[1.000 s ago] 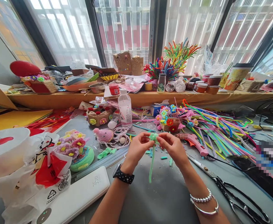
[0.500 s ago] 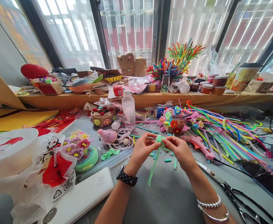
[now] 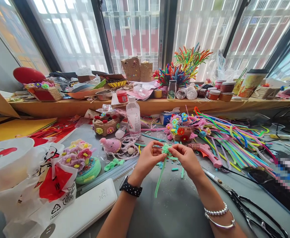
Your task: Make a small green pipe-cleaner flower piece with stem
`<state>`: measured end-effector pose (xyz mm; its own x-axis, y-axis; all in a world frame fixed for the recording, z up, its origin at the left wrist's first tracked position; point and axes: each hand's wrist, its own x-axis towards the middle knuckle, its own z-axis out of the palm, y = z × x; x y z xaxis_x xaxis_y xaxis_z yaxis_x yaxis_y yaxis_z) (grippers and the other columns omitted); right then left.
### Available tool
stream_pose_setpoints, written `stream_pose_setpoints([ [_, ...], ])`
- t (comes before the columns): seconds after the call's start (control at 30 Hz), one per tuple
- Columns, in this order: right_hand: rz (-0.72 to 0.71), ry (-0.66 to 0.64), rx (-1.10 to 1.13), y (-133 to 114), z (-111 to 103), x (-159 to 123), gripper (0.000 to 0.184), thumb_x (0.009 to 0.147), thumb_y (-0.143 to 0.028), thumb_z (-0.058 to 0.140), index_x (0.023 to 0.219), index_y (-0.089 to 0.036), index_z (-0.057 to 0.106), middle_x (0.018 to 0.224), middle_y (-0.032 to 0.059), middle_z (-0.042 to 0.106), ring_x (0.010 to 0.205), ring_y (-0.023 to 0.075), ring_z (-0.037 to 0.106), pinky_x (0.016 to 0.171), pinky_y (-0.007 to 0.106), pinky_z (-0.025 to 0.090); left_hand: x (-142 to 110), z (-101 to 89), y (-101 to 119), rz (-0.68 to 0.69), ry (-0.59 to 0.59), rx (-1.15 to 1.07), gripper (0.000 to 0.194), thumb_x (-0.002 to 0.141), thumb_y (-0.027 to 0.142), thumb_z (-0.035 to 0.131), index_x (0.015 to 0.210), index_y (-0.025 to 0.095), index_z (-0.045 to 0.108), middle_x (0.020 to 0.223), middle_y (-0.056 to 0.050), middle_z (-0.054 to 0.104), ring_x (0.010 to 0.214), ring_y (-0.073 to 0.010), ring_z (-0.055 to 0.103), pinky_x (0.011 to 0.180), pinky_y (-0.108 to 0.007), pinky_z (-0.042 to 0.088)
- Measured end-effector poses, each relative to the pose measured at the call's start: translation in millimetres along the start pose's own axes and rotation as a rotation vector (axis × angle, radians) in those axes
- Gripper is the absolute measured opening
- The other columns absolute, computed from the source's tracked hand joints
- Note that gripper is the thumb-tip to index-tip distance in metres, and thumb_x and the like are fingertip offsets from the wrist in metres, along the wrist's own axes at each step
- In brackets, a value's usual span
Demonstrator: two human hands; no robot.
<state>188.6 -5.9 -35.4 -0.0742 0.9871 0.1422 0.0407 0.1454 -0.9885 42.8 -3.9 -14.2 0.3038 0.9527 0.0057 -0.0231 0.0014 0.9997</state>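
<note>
Both my hands meet over the grey table, pinching a small light-green pipe-cleaner flower (image 3: pixel 165 148). My left hand (image 3: pixel 148 159), with a black watch on the wrist, grips its left side. My right hand (image 3: pixel 186 158), with bead and metal bracelets on the wrist, grips its right side. A green stem (image 3: pixel 159 178) hangs down from the flower toward me. Green clippings (image 3: pixel 174 169) lie on the table under my hands.
Black scissors (image 3: pixel 244 205) and a pink glue gun (image 3: pixel 205 152) lie to the right, beside a spread of coloured pipe cleaners (image 3: pixel 234 138). A flower basket (image 3: pixel 182 129), clear bottle (image 3: pixel 133 115), pearl strand (image 3: pixel 125 147), white power bank (image 3: pixel 81 211) and plastic bag (image 3: pixel 35 185) crowd the left and back.
The hands stay together on the green flower, shifting only slightly. The hanging stem has swung a little to the left.
</note>
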Motion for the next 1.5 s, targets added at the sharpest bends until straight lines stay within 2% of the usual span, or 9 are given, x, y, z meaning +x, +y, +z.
stream_pose_setpoints([
  [0.17,0.031,-0.045,-0.015,-1,-3,1,0.031,0.066,-0.043,0.056,0.070,-0.012,0.055,0.065,0.0010,0.054,0.059,0.0091,0.046,0.055,0.020,0.035,-1,-0.4,0,0.020,-0.058,0.027,0.034,0.062,0.022,0.062,0.088,0.015,0.042,0.063,0.000,0.055,0.062,-0.0129,0.057,0.055,-0.021,0.041],
  [0.33,-0.033,-0.027,-0.060,-2,-3,0,0.032,0.068,-0.044,0.053,0.070,-0.012,0.054,0.063,0.0005,0.052,0.057,0.0084,0.044,0.052,0.019,0.034,1,4.3,0,-0.045,0.019,-0.014,0.038,0.059,0.028,0.065,0.087,0.014,0.045,0.060,0.000,0.056,0.058,-0.0131,0.057,0.052,-0.021,0.042],
  [0.5,-0.051,-0.055,-0.070,-3,-3,-1,0.033,0.067,-0.045,0.054,0.067,-0.012,0.054,0.061,0.0004,0.050,0.054,0.0078,0.042,0.049,0.018,0.032,3,2.1,-2,-0.145,0.067,-0.079,0.035,0.056,0.031,0.068,0.082,0.012,0.055,0.062,-0.002,0.059,0.058,-0.0112,0.056,0.052,-0.020,0.042],
  [0.73,-0.052,0.017,0.122,2,-4,0,0.041,0.073,-0.051,0.045,0.077,-0.012,0.058,0.064,0.0035,0.054,0.056,0.0099,0.048,0.053,0.021,0.039,2,0.1,1,-0.146,0.126,-0.319,0.030,0.055,0.026,0.070,0.077,0.012,0.054,0.069,-0.002,0.059,0.060,-0.0088,0.056,0.061,-0.020,0.045],
  [0.87,-0.084,-0.028,0.088,-4,-2,-3,0.031,0.063,-0.042,0.061,0.077,-0.014,0.058,0.068,0.0026,0.056,0.058,0.0096,0.048,0.053,0.020,0.039,0,0.0,2,-0.104,0.124,-0.420,0.029,0.058,0.025,0.068,0.079,0.014,0.051,0.073,-0.002,0.058,0.063,-0.0084,0.056,0.065,-0.021,0.045],
  [0.97,-0.125,-0.019,0.055,-5,2,-4,0.026,0.064,-0.039,0.061,0.074,-0.015,0.057,0.067,0.0013,0.055,0.059,0.0095,0.048,0.052,0.020,0.039,-1,0.4,2,-0.110,0.098,-0.405,0.030,0.059,0.026,0.067,0.080,0.015,0.050,0.074,-0.002,0.058,0.063,-0.0088,0.056,0.065,-0.022,0.045],
  [1.2,-0.347,0.065,-0.157,-5,3,-5,0.018,0.072,-0.033,0.054,0.073,-0.016,0.059,0.074,0.0026,0.054,0.067,0.0111,0.051,0.058,0.020,0.042,-1,2.2,3,-0.119,0.077,-0.346,0.032,0.060,0.029,0.066,0.082,0.016,0.047,0.073,-0.001,0.057,0.061,-0.0097,0.057,0.062,-0.024,0.045],
  [1.33,-0.375,0.061,-0.207,-5,2,-5,0.015,0.073,-0.030,0.053,0.073,-0.017,0.059,0.073,0.0025,0.054,0.068,0.0112,0.051,0.058,0.020,0.043,0,2.9,2,-0.062,0.112,-0.294,0.033,0.057,0.024,0.067,0.084,0.014,0.049,0.073,-0.001,0.057,0.067,-0.0102,0.055,0.060,-0.021,0.043],
  [1.5,-0.447,0.091,-0.268,-9,5,-8,0.013,0.076,-0.027,0.050,0.075,-0.018,0.060,0.075,0.0029,0.054,0.069,0.0115,0.051,0.058,0.021,0.042,0,4.0,1,-0.029,0.195,-0.242,0.031,0.058,0.022,0.066,0.082,0.012,0.051,0.068,-0.001,0.055,0.061,-0.0089,0.052,0.053,-0.018,0.039],
])
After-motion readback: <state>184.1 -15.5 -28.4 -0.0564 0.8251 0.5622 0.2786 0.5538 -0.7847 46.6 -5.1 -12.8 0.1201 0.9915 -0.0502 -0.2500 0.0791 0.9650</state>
